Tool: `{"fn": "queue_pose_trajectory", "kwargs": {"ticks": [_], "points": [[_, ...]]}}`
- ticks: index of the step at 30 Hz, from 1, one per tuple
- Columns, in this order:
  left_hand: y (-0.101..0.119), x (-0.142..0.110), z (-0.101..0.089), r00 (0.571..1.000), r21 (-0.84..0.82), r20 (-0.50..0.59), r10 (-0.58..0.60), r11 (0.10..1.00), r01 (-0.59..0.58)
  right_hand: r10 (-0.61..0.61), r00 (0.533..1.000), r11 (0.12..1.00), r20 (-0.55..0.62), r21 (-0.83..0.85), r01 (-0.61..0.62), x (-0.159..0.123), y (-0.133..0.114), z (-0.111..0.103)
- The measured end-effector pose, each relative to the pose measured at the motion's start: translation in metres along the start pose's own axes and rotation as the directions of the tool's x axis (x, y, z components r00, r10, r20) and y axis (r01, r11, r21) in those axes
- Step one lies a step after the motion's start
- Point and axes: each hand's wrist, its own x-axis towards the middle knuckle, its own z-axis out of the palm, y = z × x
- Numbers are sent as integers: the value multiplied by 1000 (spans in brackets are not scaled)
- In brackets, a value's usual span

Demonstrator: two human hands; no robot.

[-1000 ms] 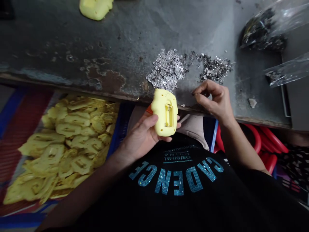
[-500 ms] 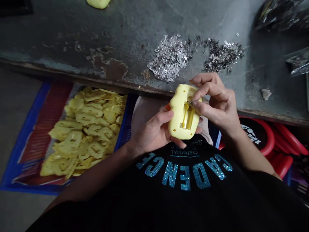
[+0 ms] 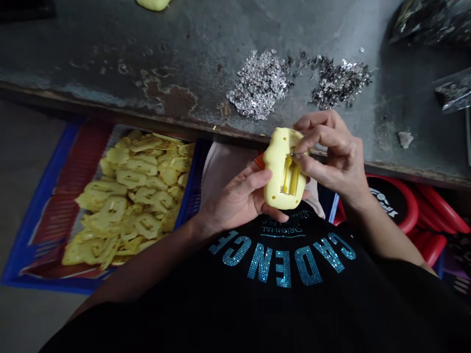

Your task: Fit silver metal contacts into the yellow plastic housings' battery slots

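Note:
My left hand is wrapped round a pale yellow plastic toy casing, its back with an open battery slot facing me. Something orange pokes out at its left side. Thumb and forefinger of my right hand pinch a small metal contact plate at the upper end of the slot; the fingers cover most of it. Beyond my hands, on the metal bench, lie a bright heap of small metal contact plates and a darker heap.
The worn bench has its front edge just beyond my hands. Lower left, a blue crate holds yellow plastic parts. Red round items are under the bench at right. Plastic bags with metal pieces lie far right.
The casing and both hands have shifted slightly right in view. My right fingertips stay at the slot's upper end with the metal piece.

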Motion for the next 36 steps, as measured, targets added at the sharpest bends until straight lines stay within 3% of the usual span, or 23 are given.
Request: {"fn": "queue_pose_trajectory", "kwargs": {"ticks": [8, 13, 19, 24, 31, 36], "points": [[-1, -1, 1, 1000, 24, 10, -12, 1000, 12, -80, 997, 997, -19, 8, 80, -3, 1, 0], [-3, 0, 2, 1000, 7, 3, -5, 1000, 5, -65, 998, 996, 26, -63, 67, -6, -2, -10], [-4, 0, -2, 999, 3, 1, -39, 999, 39, -94, 995, 993, -25, -71, 92, -9, -3, -20], [-5, 1, -1, 999, 7, 19, -33, 999, 33, -49, 998, 988, 45, -145, 55, -7, -7, -22], [-6, -6, 8, 990, 99, -116, 79, 993, -68, -196, 975, 938, 105, -269, 217, 0, -18, -16], [-6, -8, 2, 998, 78, -48, 27, 997, -24, -121, 987, 993, 104, 6, 121, 4, -17, -19]]}}
